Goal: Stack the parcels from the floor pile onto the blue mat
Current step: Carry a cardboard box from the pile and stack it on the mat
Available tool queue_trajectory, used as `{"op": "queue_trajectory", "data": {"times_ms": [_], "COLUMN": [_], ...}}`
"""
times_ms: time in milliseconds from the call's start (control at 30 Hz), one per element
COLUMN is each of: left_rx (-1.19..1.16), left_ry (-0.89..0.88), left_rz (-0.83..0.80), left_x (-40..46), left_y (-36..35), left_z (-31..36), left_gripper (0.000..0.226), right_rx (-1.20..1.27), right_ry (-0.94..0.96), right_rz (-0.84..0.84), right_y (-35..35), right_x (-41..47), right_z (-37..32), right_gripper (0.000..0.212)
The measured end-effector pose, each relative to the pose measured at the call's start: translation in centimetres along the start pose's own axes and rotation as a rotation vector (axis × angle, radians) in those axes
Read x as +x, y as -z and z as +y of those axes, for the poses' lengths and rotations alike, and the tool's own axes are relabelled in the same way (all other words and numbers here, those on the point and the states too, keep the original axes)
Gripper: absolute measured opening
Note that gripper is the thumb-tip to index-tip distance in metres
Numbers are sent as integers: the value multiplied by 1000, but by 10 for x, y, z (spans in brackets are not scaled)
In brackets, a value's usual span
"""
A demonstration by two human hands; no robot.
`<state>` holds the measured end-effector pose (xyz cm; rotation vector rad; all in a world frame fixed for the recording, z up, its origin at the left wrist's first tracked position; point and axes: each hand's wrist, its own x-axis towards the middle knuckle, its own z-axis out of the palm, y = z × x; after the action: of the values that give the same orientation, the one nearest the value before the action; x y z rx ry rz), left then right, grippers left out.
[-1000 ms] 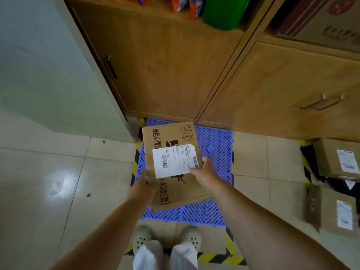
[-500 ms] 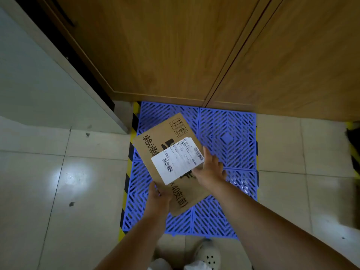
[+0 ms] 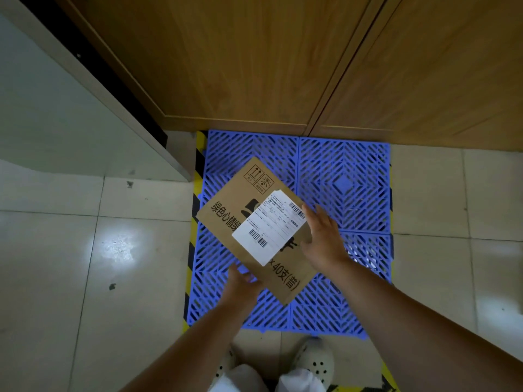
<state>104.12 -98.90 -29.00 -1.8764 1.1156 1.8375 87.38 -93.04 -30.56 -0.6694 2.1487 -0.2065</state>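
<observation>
A flat brown cardboard parcel (image 3: 226, 212) with a white shipping label and black print sits low over the left half of the blue lattice mat (image 3: 343, 182), turned diagonally. I cannot tell whether it touches the mat. My left hand (image 3: 240, 284) grips its near left edge, fingers curled at the rim. My right hand (image 3: 321, 239) lies against the parcel's right edge with straight fingers pointing away from me. No other parcel is on the mat, and the floor pile is out of view.
Wooden cabinet doors (image 3: 240, 66) rise right behind the mat. A pale panel (image 3: 42, 108) juts out at the left. Yellow-black tape (image 3: 195, 210) borders the mat on glossy floor tiles (image 3: 85, 264). My shoes (image 3: 315, 360) stand at its near edge.
The parcel has come down toward the mat and turned further onto the diagonal. My view dropped closer to the floor. My right hand's fingers straightened along the edge.
</observation>
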Motion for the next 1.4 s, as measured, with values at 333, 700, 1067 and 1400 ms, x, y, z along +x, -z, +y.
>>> {"op": "queue_trajectory", "data": {"times_ms": [333,700,1067,1400], "left_rx": [703,553,364,372], "left_ry": [-491,-460,-531,-496], "left_rz": [404,412,479,520], "left_x": [48,57,77,90], "left_y": [58,67,64,61], "left_z": [65,98,137,127], "left_gripper": [96,56,73,77], "right_rx": [625,529,368,306], "right_ry": [-588,-282,-74,-10], "right_rz": [133,229,172,144], "right_y": [-50,-15,38,37], "right_x": [-48,6,88,87], "right_z": [-13,-24,-49,-45], "right_gripper": [97,94,93,90]}}
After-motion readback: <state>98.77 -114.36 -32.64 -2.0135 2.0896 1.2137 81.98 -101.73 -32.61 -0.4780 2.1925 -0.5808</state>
